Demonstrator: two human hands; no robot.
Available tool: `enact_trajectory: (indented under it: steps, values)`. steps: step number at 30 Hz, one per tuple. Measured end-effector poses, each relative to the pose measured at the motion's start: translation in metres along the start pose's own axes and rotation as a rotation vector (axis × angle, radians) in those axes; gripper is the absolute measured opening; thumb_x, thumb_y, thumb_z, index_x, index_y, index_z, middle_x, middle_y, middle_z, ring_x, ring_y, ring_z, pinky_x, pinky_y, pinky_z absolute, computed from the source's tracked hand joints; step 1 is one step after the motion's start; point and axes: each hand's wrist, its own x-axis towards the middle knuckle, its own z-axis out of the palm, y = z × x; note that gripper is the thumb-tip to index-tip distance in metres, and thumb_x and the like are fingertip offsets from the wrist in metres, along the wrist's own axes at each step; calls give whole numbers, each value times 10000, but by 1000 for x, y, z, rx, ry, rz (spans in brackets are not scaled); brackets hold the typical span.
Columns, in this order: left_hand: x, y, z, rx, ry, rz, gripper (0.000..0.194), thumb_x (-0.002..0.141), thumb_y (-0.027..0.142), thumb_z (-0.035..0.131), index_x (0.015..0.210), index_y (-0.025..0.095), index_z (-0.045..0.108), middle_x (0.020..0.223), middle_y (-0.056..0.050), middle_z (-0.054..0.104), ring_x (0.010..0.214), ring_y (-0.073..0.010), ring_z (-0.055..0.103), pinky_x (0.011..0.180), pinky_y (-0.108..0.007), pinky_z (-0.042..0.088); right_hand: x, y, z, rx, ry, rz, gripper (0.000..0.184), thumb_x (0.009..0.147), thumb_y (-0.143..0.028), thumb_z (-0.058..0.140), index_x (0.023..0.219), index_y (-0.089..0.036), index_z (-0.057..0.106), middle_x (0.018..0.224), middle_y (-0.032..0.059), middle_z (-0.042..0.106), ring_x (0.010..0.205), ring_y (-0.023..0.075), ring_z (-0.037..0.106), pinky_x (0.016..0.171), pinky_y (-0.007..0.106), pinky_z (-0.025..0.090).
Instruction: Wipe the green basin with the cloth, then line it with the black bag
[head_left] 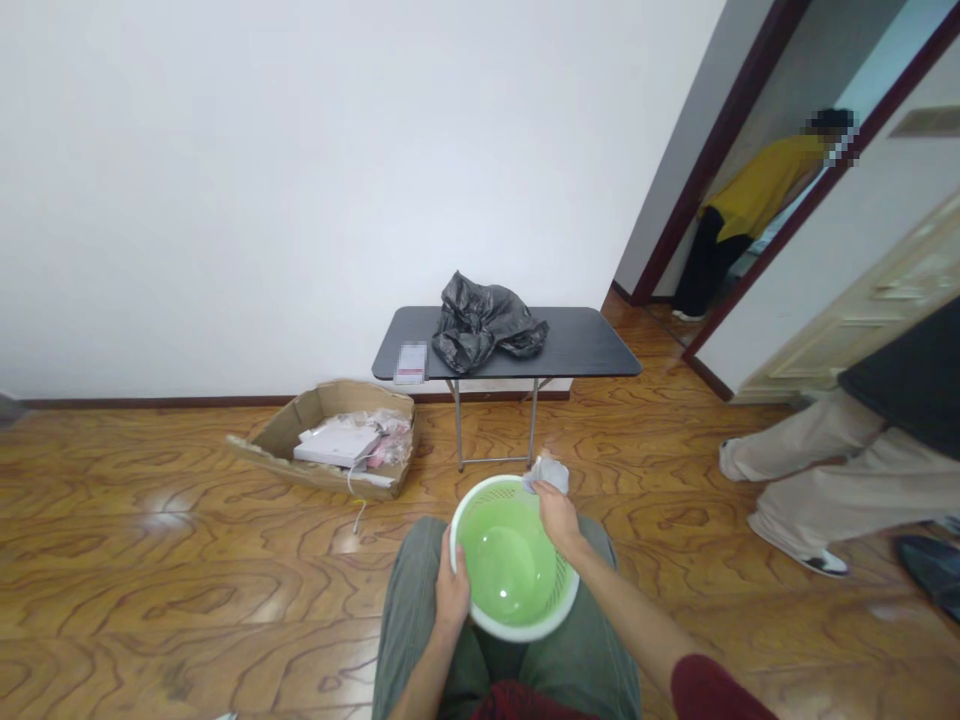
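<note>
A green plastic basin [501,560] with a white rim and a perforated band near its top rests on my lap. My left hand [452,592] is closed over the basin's left rim, the thumb inside and the fingers out of sight behind the wall. At the far right of the rim, my right hand [556,515] pinches a crumpled whitish cloth [551,474], perhaps a tissue or wipe. This cloth lies against the rim and hangs partly outside it. Inside, the basin shows only its shiny green bottom.
A black folding table [585,340] against the wall carries a crumpled black plastic bag [487,322] and a phone-like card [411,363]. A torn cardboard box [281,435] with a white flat box [337,443] sits left. One person [817,470] stands right; another [757,195] bends in the doorway.
</note>
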Motion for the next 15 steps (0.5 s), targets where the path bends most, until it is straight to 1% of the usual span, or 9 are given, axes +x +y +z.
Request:
enact_trajectory:
  steps: [3, 6, 9, 11, 13, 15]
  values:
    - [0, -1, -1, 1, 4, -12, 588, 997, 491, 376, 1525, 231, 396, 1533, -87, 513, 1443, -238, 435, 1207, -400, 325, 22, -20, 13, 39, -18, -66, 602, 811, 16, 346, 1269, -160, 694, 1326, 93, 682, 1260, 182, 618, 1139, 382, 440]
    - [-1, 0, -1, -9, 12, -28, 591, 993, 494, 386, 1523, 234, 397, 1522, -86, 526, 1431, -239, 452, 1192, -392, 352, 36, -41, 34, 98, -56, -147, 601, 787, 16, 371, 1261, -157, 696, 1337, 93, 674, 1301, 186, 586, 1161, 406, 417]
    - [-1, 0, 0, -24, 20, -29, 594, 988, 498, 396, 1520, 233, 403, 1525, -86, 523, 1425, -243, 459, 1181, -394, 373, 37, -60, 55, 170, -124, -263, 609, 774, 12, 383, 1269, -157, 695, 1366, 98, 650, 1341, 195, 549, 1191, 410, 378]
    - [-1, 0, 0, -25, 26, -34, 594, 991, 496, 387, 1521, 228, 401, 1534, -87, 512, 1436, -239, 444, 1187, -390, 363, 33, -69, 64, 209, -176, -343, 615, 782, 6, 377, 1271, -184, 698, 1384, 77, 637, 1344, 188, 545, 1197, 393, 370]
    - [-1, -1, 0, -23, 27, -43, 596, 992, 497, 383, 1524, 226, 398, 1536, -87, 510, 1443, -236, 433, 1193, -383, 354, 29, -73, 67, 230, -230, -426, 626, 785, 8, 374, 1272, -212, 701, 1396, 50, 629, 1343, 177, 544, 1199, 368, 366]
    - [-1, -2, 0, -22, 24, -48, 602, 989, 504, 394, 1525, 230, 397, 1530, -87, 517, 1442, -236, 434, 1193, -378, 356, 29, -72, 65, 226, -264, -495, 645, 776, 21, 370, 1283, -209, 695, 1410, 49, 616, 1353, 173, 533, 1207, 351, 348]
